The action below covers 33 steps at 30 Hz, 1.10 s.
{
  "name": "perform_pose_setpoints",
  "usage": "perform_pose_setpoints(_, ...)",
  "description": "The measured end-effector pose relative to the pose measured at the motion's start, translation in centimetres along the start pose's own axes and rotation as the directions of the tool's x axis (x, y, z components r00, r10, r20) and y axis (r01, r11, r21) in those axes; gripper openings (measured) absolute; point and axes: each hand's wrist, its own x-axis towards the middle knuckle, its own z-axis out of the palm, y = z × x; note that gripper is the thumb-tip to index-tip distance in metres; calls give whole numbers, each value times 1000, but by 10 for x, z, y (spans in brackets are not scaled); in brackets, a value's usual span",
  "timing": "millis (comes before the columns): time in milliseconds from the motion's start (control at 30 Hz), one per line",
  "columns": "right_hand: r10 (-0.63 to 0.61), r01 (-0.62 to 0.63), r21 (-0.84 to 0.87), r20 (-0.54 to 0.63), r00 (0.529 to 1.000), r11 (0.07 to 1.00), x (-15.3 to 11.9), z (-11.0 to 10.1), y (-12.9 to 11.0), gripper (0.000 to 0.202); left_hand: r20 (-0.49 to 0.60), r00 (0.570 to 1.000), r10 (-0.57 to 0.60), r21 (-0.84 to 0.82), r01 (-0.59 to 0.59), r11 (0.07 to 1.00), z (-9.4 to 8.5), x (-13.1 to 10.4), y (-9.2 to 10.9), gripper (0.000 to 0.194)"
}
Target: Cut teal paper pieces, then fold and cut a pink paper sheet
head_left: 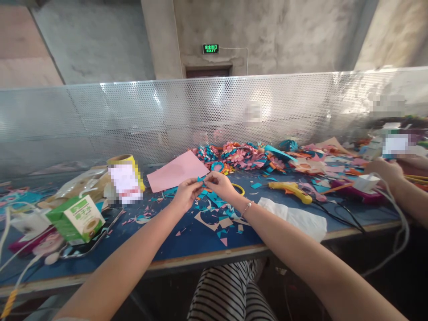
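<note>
Left hand (187, 194) and right hand (221, 186) both pinching blue paper (201, 179) between them, back from bench (140, 254) front edge; long axis too small to call tbh.

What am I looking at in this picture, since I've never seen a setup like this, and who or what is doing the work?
There is no machine here: a person works with two bare hands. The single picture comes from a camera worn on that person's head, looking forward and down, so their own forearms reach in from below. The left hand and right hand meet at a small blue piece, pinched in their fingertips. On the blue table lie cut scraps, a pink sheet, a heap of paper flowers, a yellow glue gun and a green box. Someone else's arm shows at the right edge.
</note>
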Motion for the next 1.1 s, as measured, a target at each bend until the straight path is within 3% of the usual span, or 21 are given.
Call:
perform_pose_setpoints(200,-67,67,-9,2,998,998,1,0,6,11,-36,999,20,-2,-20,1000,-1,2,-1,16)
perform_pose_setpoints(400,34,-37,58,41,999,998,0,0,3,22,-62,994,92,24,-90,996,-2,2,-1,18)
perform_pose_setpoints(767,199,-204,150,51,979,967,1,0,-2,25,-74,989,129,115,-120,986,-3,3,-1,19)
perform_pose_setpoints(933,315,-323,335,80,946,885,1,2,-1,27,-33,976,213,223,-201,954,-8,6,-3,22)
perform_pose_setpoints(1100,394,-414,500,152,906,760,2,2,1,29,32,945,324,448,-304,841,-12,9,-3,18)
